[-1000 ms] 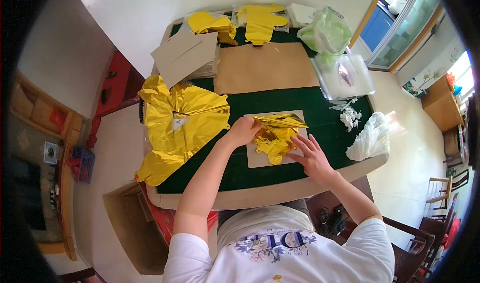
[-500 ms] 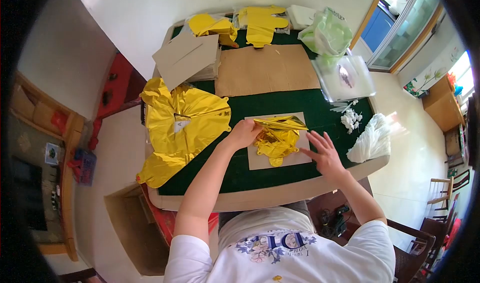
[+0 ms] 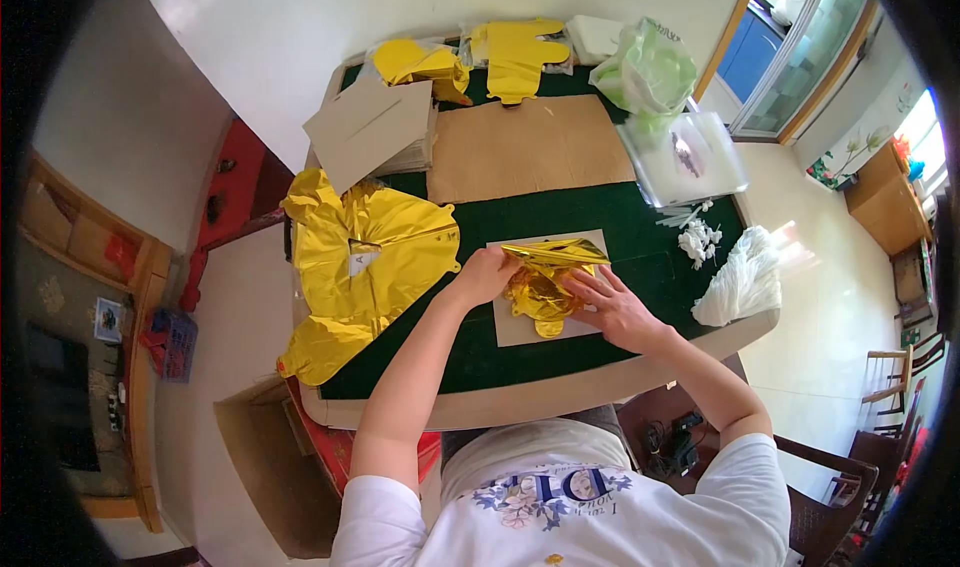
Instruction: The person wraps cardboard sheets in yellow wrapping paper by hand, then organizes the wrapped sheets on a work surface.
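Note:
A gold foil balloon (image 3: 533,292), partly folded over, lies on a grey-beige card (image 3: 517,333) in front of me. My left hand (image 3: 482,279) pinches the foil's upper left edge, its fingers closed. Across the right side of the same balloon rests my right hand (image 3: 625,317), palm down with the fingers stretched out; they hide part of the foil. To the left, a larger spread of flat gold foil balloons (image 3: 400,229) covers the table edge, with a small white label (image 3: 360,260) marked "A" showing.
A stack of grey cards (image 3: 370,132) stands at the back left, beside a brown cardboard sheet (image 3: 530,152). More gold foil (image 3: 515,57) lies behind. On the right are clear plastic bags (image 3: 690,162), a green-white bag (image 3: 645,72), small white pieces (image 3: 697,242) and a white bundle (image 3: 740,282).
My right hand has moved left from beside the card onto the foil. My left hand still pinches the edge, and the folded upper part now sits lower over the balloon.

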Demonstrator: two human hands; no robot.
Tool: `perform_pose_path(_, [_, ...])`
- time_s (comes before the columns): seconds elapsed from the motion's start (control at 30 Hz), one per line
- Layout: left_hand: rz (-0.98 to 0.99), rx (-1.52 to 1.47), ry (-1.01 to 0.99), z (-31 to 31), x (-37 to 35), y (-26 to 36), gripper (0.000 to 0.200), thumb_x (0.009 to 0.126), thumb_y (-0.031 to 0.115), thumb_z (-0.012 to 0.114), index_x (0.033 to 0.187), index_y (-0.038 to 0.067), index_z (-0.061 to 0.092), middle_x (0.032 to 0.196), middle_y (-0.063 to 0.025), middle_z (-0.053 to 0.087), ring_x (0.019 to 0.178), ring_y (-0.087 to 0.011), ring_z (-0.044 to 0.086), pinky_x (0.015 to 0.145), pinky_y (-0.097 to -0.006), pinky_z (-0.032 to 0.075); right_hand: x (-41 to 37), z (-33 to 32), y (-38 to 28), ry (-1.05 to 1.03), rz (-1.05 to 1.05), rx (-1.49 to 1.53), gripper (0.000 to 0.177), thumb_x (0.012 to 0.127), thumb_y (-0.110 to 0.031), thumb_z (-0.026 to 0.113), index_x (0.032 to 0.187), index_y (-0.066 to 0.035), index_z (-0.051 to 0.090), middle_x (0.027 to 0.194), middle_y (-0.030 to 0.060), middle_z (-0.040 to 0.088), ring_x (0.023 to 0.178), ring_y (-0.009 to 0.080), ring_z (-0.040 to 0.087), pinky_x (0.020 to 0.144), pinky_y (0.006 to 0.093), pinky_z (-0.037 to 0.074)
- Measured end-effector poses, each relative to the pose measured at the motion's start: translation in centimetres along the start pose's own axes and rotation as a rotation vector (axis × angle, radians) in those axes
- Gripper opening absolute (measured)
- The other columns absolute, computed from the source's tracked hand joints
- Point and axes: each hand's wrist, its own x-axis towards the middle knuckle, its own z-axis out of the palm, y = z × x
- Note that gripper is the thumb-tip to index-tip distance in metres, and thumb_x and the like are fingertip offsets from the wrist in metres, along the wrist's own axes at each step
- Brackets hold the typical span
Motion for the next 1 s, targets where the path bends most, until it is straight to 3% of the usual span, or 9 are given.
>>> perform_pose_path(0.1, [0.09,-0.026,0.06,0.8,0.5,-1.1,0.032,0.097,0.024,0.047,0.107,-0.003,0.062,0.101,-0.0235,0.065,0.096,-0.0355,0.063,0.082,-0.0396,0.051,0.2,0.1,-0.3,-0.006,0.013,0.047,0.04,0.078,-0.01,0.055,0.116,-0.016,0.065,0.149,0.0083,0.034,0.141,0.0254,0.025,0.116,0.0522,0.016])
perform_pose_path(0.2, [0.032,-0.056,0.036,0.8,0.5,-1.1,0.033,0.097,0.024,0.047,0.107,-0.003,0.062,0.102,-0.023,0.066,0.096,-0.0351,0.063,0.083,-0.0394,0.052,0.8,0.5,-0.6,-0.041,0.012,0.013,0.042,0.077,-0.009,0.055,0.117,-0.016,0.064,0.147,0.0088,0.036,0.14,0.0259,0.028,0.115,0.0524,0.017])
perform_pose_path(0.3, [0.017,-0.1,0.025,1.0,0.8,-1.5,0.027,0.093,0.015,0.052,0.111,-0.003,0.059,0.102,-0.0214,0.066,0.095,-0.0337,0.064,0.08,-0.039,0.049,1.0,1.3,-0.7,0.04,0.028,0.036,0.044,0.076,-0.008,0.055,0.118,-0.015,0.063,0.143,0.0108,0.042,0.136,0.0265,0.034,0.115,0.0525,0.019])
perform_pose_path(0.4, [0.013,-0.089,0.036,0.9,0.6,-1.3,0.027,0.093,0.015,0.052,0.111,-0.003,0.06,0.101,-0.0211,0.067,0.094,-0.0332,0.064,0.08,-0.0387,0.05,1.2,1.6,-0.7,0.069,0.065,0.1,0.058,0.065,0.002,0.061,0.121,-0.011,0.059,0.139,0.0117,0.045,0.133,0.0286,0.037,0.114,0.0519,0.02])
perform_pose_path(0.5, [-0.004,-0.036,0.012,0.5,0.4,-0.8,0.026,0.093,0.015,0.052,0.111,-0.003,0.06,0.099,-0.0207,0.067,0.092,-0.0328,0.065,0.078,-0.0385,0.05,1.5,2.2,-0.9,0.179,0.079,0.11,0.061,0.064,0.003,0.062,0.124,-0.011,0.058,0.134,0.0117,0.049,0.127,0.0311,0.042,0.111,0.0503,0.026])
perform_pose_path(0.6, [-0.023,-0.089,-0.004,0.8,0.7,-1.1,0.026,0.093,0.015,0.053,0.11,-0.003,0.06,0.1,-0.0213,0.067,0.093,-0.0337,0.064,0.078,-0.0389,0.05,2.1,1.7,-1.5,0.277,0.211,0.217,0.05,0.076,-0.005,0.055,0.125,-0.016,0.059,0.124,0.0135,0.053,0.119,0.0335,0.046,0.105,0.0505,0.032])
perform_pose_path(0.8, [0.004,-0.036,0.004,0.5,0.5,-0.8,0.027,0.094,0.017,0.052,0.109,-0.003,0.06,0.101,-0.0221,0.066,0.094,-0.0351,0.064,0.078,-0.0396,0.05,2.7,2.3,-1.8,0.369,0.364,-0.039,0.052,0.077,-0.008,0.058,0.128,-0.02,0.057,0.109,0.0136,0.052,0.107,0.0316,0.048,0.092,0.0442,0.039])
perform_pose_path(0.9, [0.027,-0.029,0.022,0.3,0.1,-0.4,0.03,0.097,0.02,0.047,0.108,-0.003,0.062,0.098,-0.0209,0.067,0.092,-0.0333,0.064,0.081,-0.0388,0.051,2.5,2.1,-2.3,0.32,0.455,-0.052,0.051,0.078,-0.01,0.059,0.128,-0.019,0.057,0.11,0.0133,0.052,0.107,0.0313,0.048,0.092,0.0438,0.039])
perform_pose_path(1.0, [0.006,-0.085,0.032,0.4,0.1,-0.3,0.028,0.093,0.017,0.052,0.108,-0.005,0.06,0.099,-0.0225,0.066,0.093,-0.0358,0.064,0.079,-0.0405,0.05,2.5,2.3,-2.3,0.349,0.499,0.034,0.053,0.076,-0.006,0.059,0.127,-0.019,0.057,0.112,0.0141,0.052,0.108,0.0331,0.048,0.093,0.045,0.038])
